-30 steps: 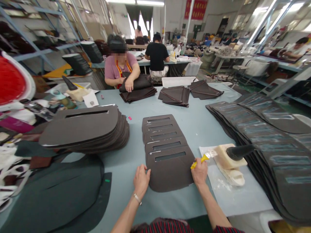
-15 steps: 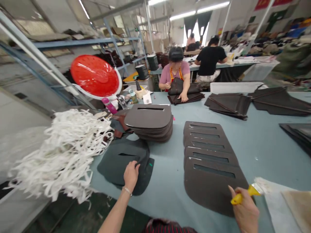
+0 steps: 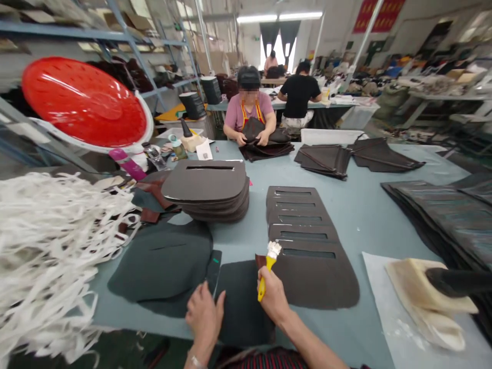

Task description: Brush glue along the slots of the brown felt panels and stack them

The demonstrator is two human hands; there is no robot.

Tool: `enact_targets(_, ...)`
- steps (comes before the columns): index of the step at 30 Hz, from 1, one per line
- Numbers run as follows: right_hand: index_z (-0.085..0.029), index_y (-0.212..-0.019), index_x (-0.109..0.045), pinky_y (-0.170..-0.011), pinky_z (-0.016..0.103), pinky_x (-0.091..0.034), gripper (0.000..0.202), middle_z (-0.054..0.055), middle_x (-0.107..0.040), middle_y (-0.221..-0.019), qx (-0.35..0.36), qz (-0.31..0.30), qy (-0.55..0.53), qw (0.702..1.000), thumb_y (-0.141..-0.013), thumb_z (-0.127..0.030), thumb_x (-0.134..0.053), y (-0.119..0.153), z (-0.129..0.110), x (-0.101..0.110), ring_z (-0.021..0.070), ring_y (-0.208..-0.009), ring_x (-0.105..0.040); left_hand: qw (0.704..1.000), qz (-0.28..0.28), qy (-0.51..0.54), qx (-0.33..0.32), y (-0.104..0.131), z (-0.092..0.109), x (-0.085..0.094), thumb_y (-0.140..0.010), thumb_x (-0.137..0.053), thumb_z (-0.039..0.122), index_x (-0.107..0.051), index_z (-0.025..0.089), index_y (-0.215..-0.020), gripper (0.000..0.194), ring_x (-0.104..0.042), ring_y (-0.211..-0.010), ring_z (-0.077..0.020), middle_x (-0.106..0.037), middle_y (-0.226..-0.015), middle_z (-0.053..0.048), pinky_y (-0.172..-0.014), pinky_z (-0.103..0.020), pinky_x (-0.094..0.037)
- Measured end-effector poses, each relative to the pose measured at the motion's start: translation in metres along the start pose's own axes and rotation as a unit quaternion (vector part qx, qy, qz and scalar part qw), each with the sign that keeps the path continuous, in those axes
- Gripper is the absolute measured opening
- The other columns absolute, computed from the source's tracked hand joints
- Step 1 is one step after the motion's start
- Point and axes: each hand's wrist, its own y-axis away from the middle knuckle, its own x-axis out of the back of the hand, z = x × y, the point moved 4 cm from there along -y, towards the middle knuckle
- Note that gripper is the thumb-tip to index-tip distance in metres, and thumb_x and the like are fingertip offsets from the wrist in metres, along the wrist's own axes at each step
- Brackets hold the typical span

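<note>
Right at the near edge of the table (image 3: 365, 215), the left hand (image 3: 203, 318) lay flat, fingers spread, pressing on a dark cut panel (image 3: 240, 302) and gripping nothing. The right hand (image 3: 273, 300) was closed around the yellow handle of a small brush (image 3: 268, 269), bristles up and whitish with paste, poised just above the spot where that panel met the fanned row of slotted panels (image 3: 307, 241).

A taller stack of slotted pieces (image 3: 207, 189) sat toward the left edge, beside a heap of white strips (image 3: 49, 256). At the right, a pale glue bag (image 3: 426, 302) rested on a white sheet (image 3: 384, 307).

Judging by this, the loaded bristles could drip or brush paste onto the faces of the fanned panels, since the brush hung directly over them. The panel under the left hand overhung the near edge, so a lighter press might let it slide off.
</note>
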Motion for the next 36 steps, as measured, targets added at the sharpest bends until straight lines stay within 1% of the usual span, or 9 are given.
enact_targets(2, -0.021, -0.083, -0.046, -0.056, 0.019, -0.031, 0.025, -0.002, -0.048, -0.073, 0.002, -0.004, 0.004, 1.000, -0.068, -0.003, -0.039, 0.010, 0.009, 0.003, 0.0107, -0.060, -0.045, 0.997, 0.013, -0.071, 0.023, -0.005, -0.027, -0.009, -0.083, -0.044, 0.053, -0.046, 0.009, -0.125, 0.062, -0.050, -0.104, -0.0373, -0.051, -0.119, -0.022, -0.080, -0.048, -0.043)
enact_targets(5, -0.021, -0.083, -0.046, -0.057, 0.019, -0.031, 0.025, -0.001, -0.047, -0.074, -0.005, 0.010, 0.007, 1.000, -0.068, -0.001, -0.039, 0.019, 0.021, 0.011, 0.0109, -0.062, -0.045, 0.997, -0.067, -0.030, -0.018, -0.010, -0.045, -0.027, -0.085, -0.040, 0.049, -0.050, 0.009, -0.113, 0.050, -0.055, -0.093, -0.0287, -0.056, -0.101, -0.017, -0.075, -0.037, -0.045)
enact_targets(11, -0.020, -0.085, -0.046, -0.057, 0.019, -0.030, 0.034, -0.001, -0.044, -0.073, -0.028, 0.053, 0.020, 0.998, -0.061, 0.002, -0.036, 0.027, 0.041, 0.035, 0.0112, -0.062, -0.042, 0.990, -0.110, -0.063, -0.065, -0.010, -0.021, -0.025, -0.088, -0.034, 0.032, -0.053, 0.019, -0.082, 0.024, -0.057, -0.081, -0.0225, -0.056, -0.083, -0.008, -0.076, -0.033, -0.043)
enact_targets(16, -0.020, -0.085, -0.049, -0.057, 0.019, -0.029, 0.034, -0.002, -0.045, -0.072, -0.022, 0.064, 0.056, 0.996, -0.061, 0.002, -0.039, 0.039, 0.045, 0.039, 0.0113, -0.061, -0.040, 0.995, -0.067, -0.057, -0.052, -0.006, -0.009, -0.023, -0.087, -0.034, 0.045, -0.049, 0.010, -0.106, 0.042, -0.059, -0.089, -0.0286, -0.059, -0.091, -0.015, -0.077, -0.037, -0.045)
enact_targets(19, -0.021, -0.083, -0.050, -0.060, 0.020, -0.031, 0.028, 0.000, -0.049, -0.074, -0.009, 0.073, 0.079, 0.994, -0.066, 0.001, -0.042, 0.043, 0.044, 0.040, 0.0128, -0.066, -0.043, 0.990, -0.141, 0.016, -0.003, -0.014, -0.020, -0.036, -0.083, -0.040, 0.049, -0.047, 0.015, -0.108, 0.043, -0.062, -0.085, -0.0285, -0.064, -0.092, -0.012, -0.073, -0.036, -0.046)
enact_targets(23, -0.020, -0.083, -0.051, -0.061, 0.020, -0.032, 0.023, 0.001, -0.049, -0.075, -0.028, 0.101, 0.082, 0.991, -0.075, -0.001, -0.040, 0.050, 0.061, 0.066, 0.0131, -0.069, -0.045, 0.964, -0.246, 0.087, 0.046, -0.028, -0.025, -0.050, -0.075, -0.049, 0.046, -0.051, 0.023, -0.080, 0.023, -0.063, -0.075, -0.0249, -0.066, -0.075, -0.003, -0.068, -0.034, -0.045)
enact_targets(27, -0.019, -0.085, -0.050, -0.062, 0.021, -0.035, 0.023, 0.001, -0.048, -0.076, -0.095, 0.156, 0.102, 0.978, -0.077, -0.002, -0.037, 0.071, 0.107, 0.119, 0.0125, -0.066, -0.046, 0.942, -0.233, 0.240, -0.022, -0.015, 0.021, -0.053, -0.068, -0.054, 0.055, -0.047, 0.024, -0.077, 0.033, -0.058, -0.063, -0.0195, -0.056, -0.061, 0.003, -0.061, -0.030, -0.045)
enact_targets(31, -0.019, -0.089, -0.051, -0.065, 0.024, -0.040, 0.021, 0.005, -0.054, -0.086, -0.154, 0.199, 0.181, 0.951, -0.078, -0.006, -0.038, 0.097, 0.157, 0.169, 0.0149, -0.072, -0.053, 0.904, -0.242, 0.347, -0.067, 0.018, 0.092, -0.068, -0.061, -0.060, 0.056, -0.046, 0.021, -0.103, 0.056, -0.053, -0.056, -0.0144, -0.056, -0.073, 0.003, -0.059, -0.031, -0.048)
enact_targets(36, -0.018, -0.100, -0.050, -0.075, 0.029, -0.046, 0.030, 0.013, -0.053, -0.116, -0.144, 0.208, 0.282, 0.926, -0.077, -0.005, -0.037, 0.114, 0.187, 0.193, 0.0210, -0.101, -0.055, 0.908, -0.205, 0.328, -0.160, 0.044, 0.142, -0.075, -0.071, -0.054, 0.042, -0.034, 0.019, -0.127, 0.064, -0.054, -0.066, -0.0137, -0.052, -0.099, -0.005, -0.071, -0.036, -0.051)
